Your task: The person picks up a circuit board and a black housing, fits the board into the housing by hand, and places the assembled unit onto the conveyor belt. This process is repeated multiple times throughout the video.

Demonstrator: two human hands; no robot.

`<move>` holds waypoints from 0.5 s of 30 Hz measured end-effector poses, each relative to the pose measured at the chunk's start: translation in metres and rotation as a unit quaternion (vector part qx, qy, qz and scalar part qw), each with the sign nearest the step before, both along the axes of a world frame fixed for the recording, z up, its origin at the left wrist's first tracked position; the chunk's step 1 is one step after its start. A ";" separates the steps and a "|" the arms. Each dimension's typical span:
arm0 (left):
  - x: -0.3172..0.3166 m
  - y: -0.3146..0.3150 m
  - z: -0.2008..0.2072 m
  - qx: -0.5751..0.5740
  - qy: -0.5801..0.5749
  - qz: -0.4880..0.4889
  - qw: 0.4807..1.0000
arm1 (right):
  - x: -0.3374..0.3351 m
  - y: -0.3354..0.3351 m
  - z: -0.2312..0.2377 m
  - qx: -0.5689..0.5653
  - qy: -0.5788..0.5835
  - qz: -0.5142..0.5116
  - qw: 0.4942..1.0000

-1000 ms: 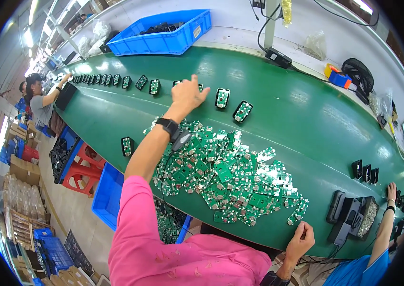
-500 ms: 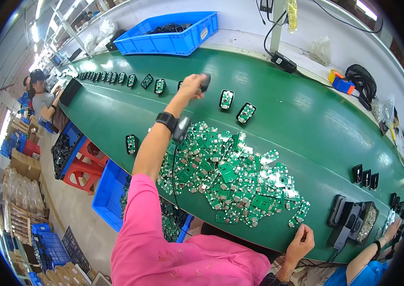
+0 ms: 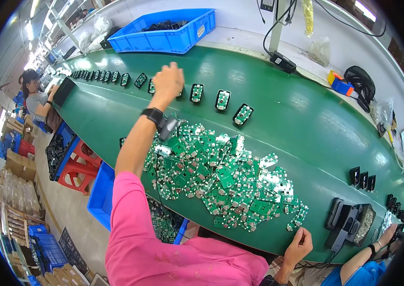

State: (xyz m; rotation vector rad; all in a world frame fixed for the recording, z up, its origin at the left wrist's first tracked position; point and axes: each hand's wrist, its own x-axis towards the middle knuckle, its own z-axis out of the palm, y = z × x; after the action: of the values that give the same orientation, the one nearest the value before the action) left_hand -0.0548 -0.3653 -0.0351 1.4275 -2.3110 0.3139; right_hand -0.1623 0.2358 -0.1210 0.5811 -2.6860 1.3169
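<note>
My left hand (image 3: 168,86) is stretched over the far part of the green bench, fingers curled, beside a partly hidden black case (image 3: 180,93) in the row. Its fingertips are out of sight, so I cannot make out what it holds. Just right of it stands a black case holding a green circuit board (image 3: 196,93), followed by two similar filled cases (image 3: 222,100) (image 3: 243,114). My right hand (image 3: 298,244) rests at the bench's near edge, thumb and fingers together, nothing visible in it. It is just below the large pile of loose circuit boards (image 3: 226,176).
A blue crate (image 3: 164,40) of dark parts stands at the back. More filled cases (image 3: 115,76) run off to the far left. Black devices (image 3: 345,221) and upright black cases (image 3: 363,180) are at the right, near another person's hand (image 3: 388,233). A cable hangs from my left wrist.
My left hand has moved left. The dark case it held now stands in the row with a board in it. My right hand has stayed almost in place.
</note>
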 end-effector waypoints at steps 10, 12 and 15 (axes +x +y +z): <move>0.084 -0.093 -0.065 0.164 -0.031 0.129 0.977 | 0.001 -0.007 0.008 0.035 0.022 -0.008 0.999; 0.075 -0.099 -0.065 0.183 0.003 0.114 0.976 | 0.001 -0.006 0.009 0.047 0.018 -0.021 0.999; 0.117 -0.154 -0.057 0.430 0.357 -0.014 0.829 | -0.001 -0.009 0.009 0.040 0.015 -0.007 0.999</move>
State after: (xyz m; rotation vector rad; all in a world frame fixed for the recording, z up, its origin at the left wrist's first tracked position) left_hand 0.0625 -0.5196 -0.0923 1.4729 -1.8265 -1.2225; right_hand -0.1637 0.2267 -0.1120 0.5830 -2.7251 1.1918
